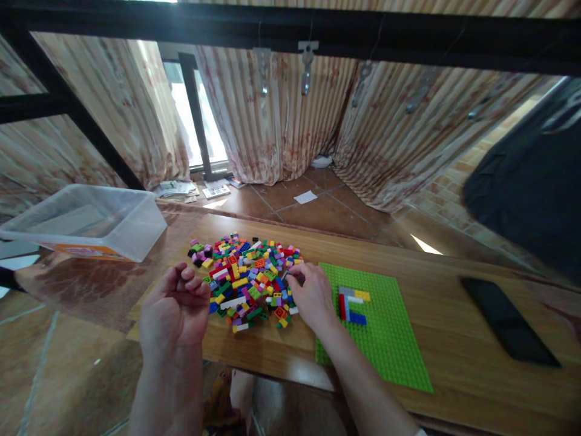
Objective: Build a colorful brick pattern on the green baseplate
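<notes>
A heap of small, many-coloured building bricks lies on the wooden table. At its left edge, my left hand is raised palm up with loosely bent fingers, and nothing shows in it. My right hand reaches to the heap's right side, thumb and forefinger pinched on a small greyish brick, mostly hidden by the fingers. Right of that hand, partly under my forearm, lies a green baseplate. Attached to it are a grey brick, a yellow brick, a white brick, a red brick and a blue brick.
A clear plastic bin stands at the left on a brown cloth. A black phone lies at the table's right. Overhead runs a dark metal bar with hanging clips. Striped curtains hang behind the table, and papers lie on the tiled floor.
</notes>
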{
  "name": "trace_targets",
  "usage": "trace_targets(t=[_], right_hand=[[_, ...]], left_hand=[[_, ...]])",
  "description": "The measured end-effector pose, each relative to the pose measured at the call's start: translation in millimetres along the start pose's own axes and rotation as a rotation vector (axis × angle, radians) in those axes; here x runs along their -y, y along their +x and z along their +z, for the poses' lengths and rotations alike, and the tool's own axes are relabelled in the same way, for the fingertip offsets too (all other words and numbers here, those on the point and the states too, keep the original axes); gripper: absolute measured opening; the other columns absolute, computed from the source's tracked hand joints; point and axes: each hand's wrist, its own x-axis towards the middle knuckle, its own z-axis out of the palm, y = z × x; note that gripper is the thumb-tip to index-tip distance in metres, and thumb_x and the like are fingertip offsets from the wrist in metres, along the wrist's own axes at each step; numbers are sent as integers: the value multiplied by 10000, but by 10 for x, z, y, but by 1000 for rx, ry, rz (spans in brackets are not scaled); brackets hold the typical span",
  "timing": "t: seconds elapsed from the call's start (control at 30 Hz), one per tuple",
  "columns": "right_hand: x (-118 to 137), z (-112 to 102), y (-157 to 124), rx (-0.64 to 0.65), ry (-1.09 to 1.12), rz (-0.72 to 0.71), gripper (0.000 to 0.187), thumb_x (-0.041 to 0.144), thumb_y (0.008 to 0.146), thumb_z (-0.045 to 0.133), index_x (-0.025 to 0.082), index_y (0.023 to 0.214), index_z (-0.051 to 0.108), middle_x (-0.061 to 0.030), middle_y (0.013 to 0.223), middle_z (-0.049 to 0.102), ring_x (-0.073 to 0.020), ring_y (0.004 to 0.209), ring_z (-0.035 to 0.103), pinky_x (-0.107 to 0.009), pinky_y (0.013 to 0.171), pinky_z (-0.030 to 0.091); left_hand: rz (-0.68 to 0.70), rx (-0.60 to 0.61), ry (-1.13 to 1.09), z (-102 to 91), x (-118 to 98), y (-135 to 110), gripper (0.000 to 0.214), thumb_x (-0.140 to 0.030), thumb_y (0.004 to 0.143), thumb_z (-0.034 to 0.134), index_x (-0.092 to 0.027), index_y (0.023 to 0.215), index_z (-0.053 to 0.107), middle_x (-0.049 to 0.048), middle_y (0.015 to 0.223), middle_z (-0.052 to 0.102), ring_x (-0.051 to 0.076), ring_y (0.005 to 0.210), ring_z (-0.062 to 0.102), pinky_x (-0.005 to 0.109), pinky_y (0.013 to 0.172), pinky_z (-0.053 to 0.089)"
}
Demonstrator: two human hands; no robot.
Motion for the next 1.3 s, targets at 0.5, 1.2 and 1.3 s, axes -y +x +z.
trace_targets(t=[0.5,1.2,1.3], right_hand=[[45,-43,-7,140,-75,-51,235,292,869,564,307,1064,694,-27,1031,681,-217,997,539,-346,878,352],[98,-94,27,245,-149,-33,224,305,865,575,262,1068,660,-30,1065,663,-217,1017,508,-341,869,324],[82,-86,27,226,-123,-41,205,296,855,590,257,1044,662,-29,1057,657,-211,991,504,-337,871,326]], left_hand=[[-2,31,5,-28,33,30,261,-85,894,359,-114,710,541,-43,536,463,34,383,408,150,387,329],[-18,18,37,67,80,-35,259,-72,889,363,-109,704,540,-37,535,473,34,383,420,145,385,326],[-25,23,38,78,77,-47,266,-64,891,354,-109,704,538,-38,532,467,31,382,416,140,385,327]])
